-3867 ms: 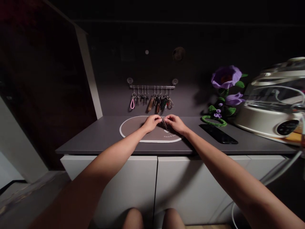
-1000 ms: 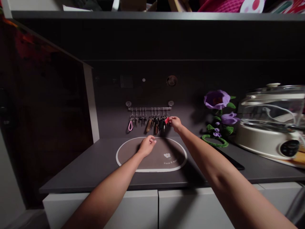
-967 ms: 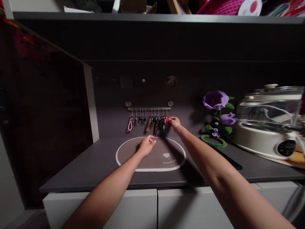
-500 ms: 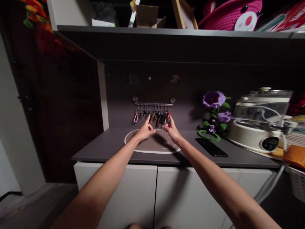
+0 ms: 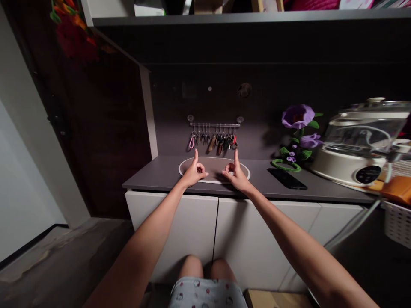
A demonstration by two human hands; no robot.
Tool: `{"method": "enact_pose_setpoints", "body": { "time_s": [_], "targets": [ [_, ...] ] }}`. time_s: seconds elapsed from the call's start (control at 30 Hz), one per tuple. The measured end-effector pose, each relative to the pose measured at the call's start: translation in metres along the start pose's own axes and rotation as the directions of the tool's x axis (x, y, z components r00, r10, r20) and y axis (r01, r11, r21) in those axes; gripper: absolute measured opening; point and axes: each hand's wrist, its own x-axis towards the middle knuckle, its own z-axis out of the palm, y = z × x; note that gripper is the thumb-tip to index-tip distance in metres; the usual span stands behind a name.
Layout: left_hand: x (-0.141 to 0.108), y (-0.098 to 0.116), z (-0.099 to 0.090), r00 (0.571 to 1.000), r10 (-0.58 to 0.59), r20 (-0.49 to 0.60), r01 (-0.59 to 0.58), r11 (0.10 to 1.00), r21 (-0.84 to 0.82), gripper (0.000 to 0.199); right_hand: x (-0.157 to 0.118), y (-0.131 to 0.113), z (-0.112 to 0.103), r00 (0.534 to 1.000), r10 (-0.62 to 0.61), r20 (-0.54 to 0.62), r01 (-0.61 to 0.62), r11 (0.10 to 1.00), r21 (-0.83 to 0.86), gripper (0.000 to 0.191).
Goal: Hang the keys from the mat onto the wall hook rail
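Observation:
Both my hands are raised over an oval mat (image 5: 212,164) with a pale rim on the dark counter. My left hand (image 5: 195,170) points its index finger up, thumb apart and the other fingers curled; nothing shows in it. Mirroring it, my right hand (image 5: 236,172) has its index finger up and the rest curled, also holding nothing visible. Behind them, a clear rack (image 5: 215,125) on the back panel carries several bunches of keys (image 5: 220,141), with a pink loop (image 5: 192,142) at its left end.
Right of the mat lie a black phone (image 5: 287,179) and purple crocheted flowers (image 5: 298,116). Farther right are a white appliance (image 5: 349,164) with a clear top, an orange item (image 5: 398,189) and a white basket (image 5: 398,222). A shelf (image 5: 224,18) hangs above.
The view has tilted down, bringing my knees and patterned clothing into sight. My hands have moved slightly apart, and their index fingers now point more upright, below the keys.

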Motion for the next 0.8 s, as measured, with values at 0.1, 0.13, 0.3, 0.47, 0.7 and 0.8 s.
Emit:
{"method": "enact_pose_setpoints", "body": {
  "time_s": [0.1,0.13,0.3,0.47,0.7,0.8],
  "targets": [
    [-0.001,-0.002,0.001,1.000,-0.020,0.007,0.020,0.999,-0.029,0.104,0.000,-0.002,0.001,1.000,0.009,-0.007,-0.009,1.000,-0.003,0.092],
    [0.000,-0.003,0.001,0.999,-0.033,0.008,0.033,0.998,-0.043,0.105,0.000,-0.002,0.001,1.000,0.012,-0.011,-0.012,1.000,-0.005,0.092],
    [0.013,-0.014,-0.006,0.975,-0.176,-0.136,0.162,0.980,-0.112,0.097,0.014,0.002,-0.007,0.995,0.095,-0.039,-0.095,0.996,0.002,0.085],
    [0.059,-0.025,-0.037,0.876,-0.272,-0.399,0.251,0.962,-0.105,0.081,0.063,0.017,-0.036,0.973,0.149,-0.178,-0.164,0.984,-0.069,0.063],
    [0.145,-0.047,-0.079,0.827,-0.313,-0.466,0.314,0.946,-0.079,0.078,0.148,0.051,-0.085,0.912,0.218,-0.346,-0.281,0.949,-0.143,0.070],
    [0.172,-0.057,-0.087,0.846,-0.346,-0.406,0.313,0.938,-0.149,0.061,0.173,0.068,-0.095,0.894,0.255,-0.368,-0.312,0.944,-0.104,0.066]
  ]
}}
